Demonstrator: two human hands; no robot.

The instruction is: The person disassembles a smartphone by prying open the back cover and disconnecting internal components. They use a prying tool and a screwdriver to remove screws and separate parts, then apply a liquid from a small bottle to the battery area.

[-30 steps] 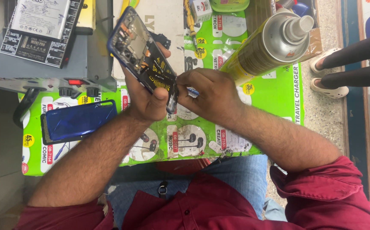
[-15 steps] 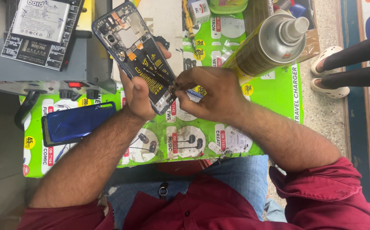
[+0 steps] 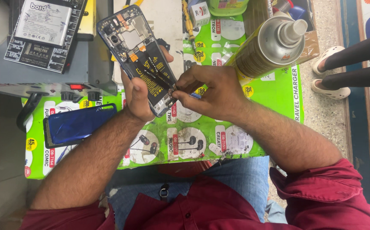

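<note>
A glossy blue back cover [image 3: 79, 124] lies on a bright green printed sheet [image 3: 274, 91], beside maroon sleeves [image 3: 321, 191].

A bright green printed sheet [image 3: 274, 106] covers the counter, with round pictures of earphones and chargers all over it. On the sheet lie a shiny blue phone back cover [image 3: 79, 124] on the left and a big metal spray can [image 3: 267, 46] standing near the top right, and a small white box [image 3: 200, 13] sits at the top edge. At the left, a grey box with a red switch and black knobs [image 3: 44, 81] sits on the counter, with a dark printed mat [image 3: 44, 32] lying flat on top of it.
</note>
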